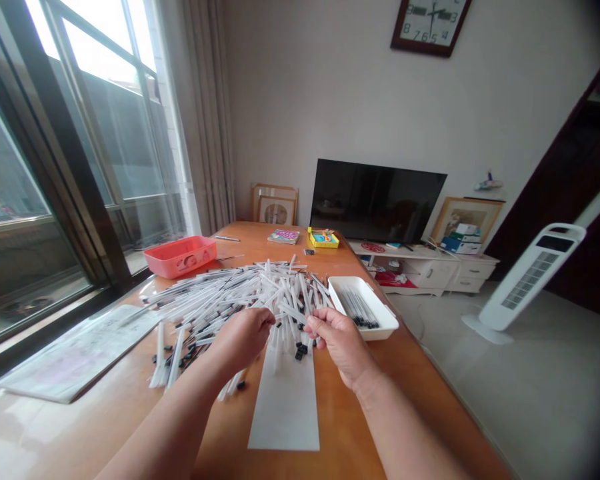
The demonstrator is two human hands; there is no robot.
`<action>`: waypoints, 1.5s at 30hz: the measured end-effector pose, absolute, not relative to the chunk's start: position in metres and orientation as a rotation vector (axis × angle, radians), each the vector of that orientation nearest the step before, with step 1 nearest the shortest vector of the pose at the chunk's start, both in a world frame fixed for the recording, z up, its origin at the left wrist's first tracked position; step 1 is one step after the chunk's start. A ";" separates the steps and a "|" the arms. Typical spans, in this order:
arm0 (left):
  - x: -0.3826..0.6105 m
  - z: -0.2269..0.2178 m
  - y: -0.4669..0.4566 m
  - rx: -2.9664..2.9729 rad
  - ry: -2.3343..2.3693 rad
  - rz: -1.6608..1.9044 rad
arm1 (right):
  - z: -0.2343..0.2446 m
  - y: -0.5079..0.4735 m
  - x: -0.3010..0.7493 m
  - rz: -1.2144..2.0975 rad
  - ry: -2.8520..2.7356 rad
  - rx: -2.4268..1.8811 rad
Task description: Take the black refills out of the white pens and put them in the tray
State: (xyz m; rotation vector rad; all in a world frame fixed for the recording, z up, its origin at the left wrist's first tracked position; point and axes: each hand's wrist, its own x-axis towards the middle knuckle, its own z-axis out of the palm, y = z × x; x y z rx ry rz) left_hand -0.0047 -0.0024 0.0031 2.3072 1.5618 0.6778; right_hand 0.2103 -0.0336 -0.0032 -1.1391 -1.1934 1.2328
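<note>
My left hand [246,338] is closed, fingertips pinched together at the near side of a heap of clear plastic tubes [220,297]; what it holds, if anything, is hidden. Across from it, my right hand [341,341] pinches thumb against fingers, and I cannot make out what is between them. Small black caps [301,351] lie between the hands, above a white strip of paper [285,413]. Right of my right hand, a white tray [388,322] holds several thin rods with black ends [359,303].
A red plastic basket [181,259] stands at the back left of the table. Nearer the window lies a flat printed sheet [80,353]. A booklet [283,236] and a yellow box [324,239] sit at the far end. The table's right edge runs beside the tray.
</note>
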 end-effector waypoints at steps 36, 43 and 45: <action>-0.010 0.011 0.014 0.800 0.802 1.361 | -0.014 -0.042 0.192 1.227 -1.548 -1.066; -0.006 0.014 0.010 0.826 0.814 1.329 | -0.014 -0.042 0.192 1.208 -1.535 -1.077; -0.005 0.015 0.009 0.830 0.821 1.327 | -0.014 -0.042 0.192 1.209 -1.534 -1.075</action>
